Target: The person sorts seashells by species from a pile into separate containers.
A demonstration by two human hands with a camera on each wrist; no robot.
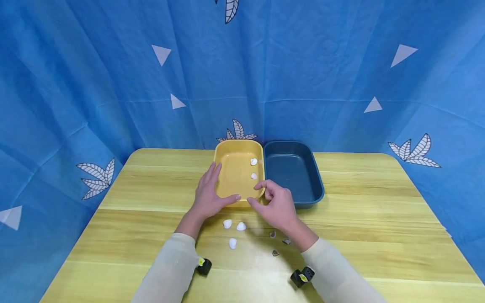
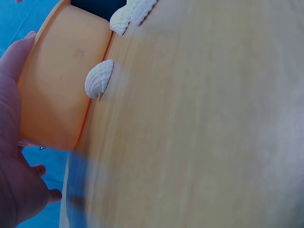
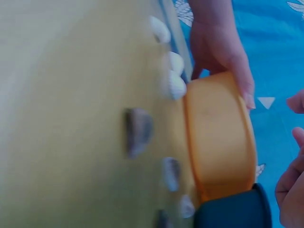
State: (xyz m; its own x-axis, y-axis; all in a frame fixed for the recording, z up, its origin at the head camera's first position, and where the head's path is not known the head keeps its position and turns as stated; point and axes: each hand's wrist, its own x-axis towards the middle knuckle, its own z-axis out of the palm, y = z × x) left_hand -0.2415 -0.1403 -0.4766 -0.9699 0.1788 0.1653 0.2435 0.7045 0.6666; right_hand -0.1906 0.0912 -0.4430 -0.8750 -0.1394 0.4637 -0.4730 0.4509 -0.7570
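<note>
My left hand rests at the front left corner of a yellow tray, fingers spread along its left rim and thumb over the front rim. Its thumb also lies on the rim in the left wrist view. My right hand hovers over the tray's front right corner, thumb and index finger apart with nothing between them. Inside the tray lie two white seashells, the nearer shell just beyond that index finger. Three more white seashells are on the table, one white shell close by the tray's front wall.
A dark blue tray stands against the yellow one's right side. Small dark shells lie on the wooden table below my right wrist. Behind the table hangs a blue patterned curtain.
</note>
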